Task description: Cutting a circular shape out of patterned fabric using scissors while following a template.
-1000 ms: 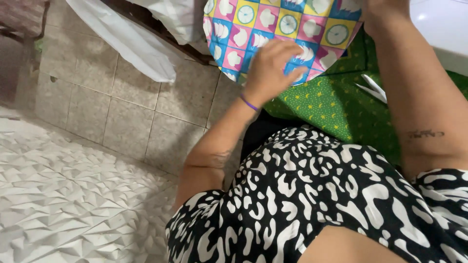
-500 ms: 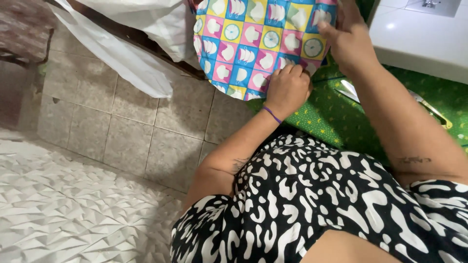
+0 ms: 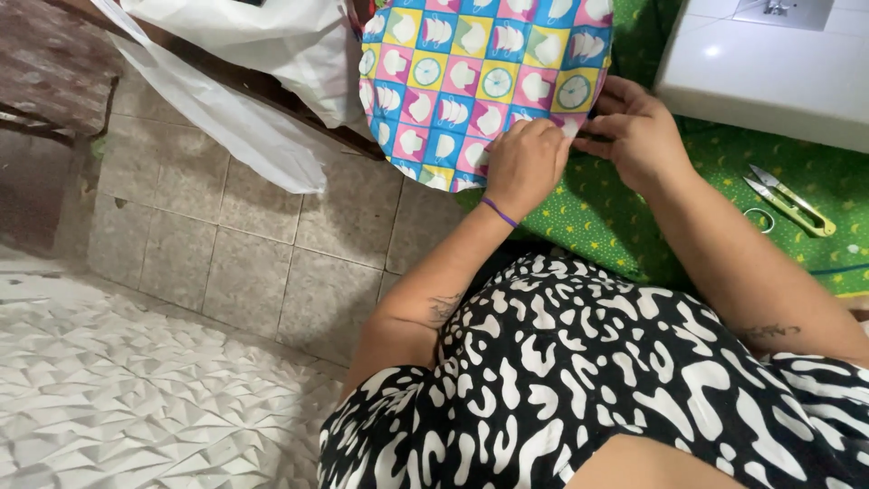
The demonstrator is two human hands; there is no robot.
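Where the patterned mat [image 3: 109, 398] ends at near left, beige floor tiles [image 3: 226, 244] run far to white plastic sheeting [image 3: 244, 54]. Your left hand [image 3: 525, 163] and right hand [image 3: 634, 131] both pinch the near edge of the round checked cloth [image 3: 480, 72] at far centre. Right of them, green fabric [image 3: 634, 226] covers the table, with snips [image 3: 787, 199] and a white sewing machine [image 3: 769, 72].

Blk/wht blotch-print dress, purple band [image 3: 499, 213] on left wrist, forearm tattoos.
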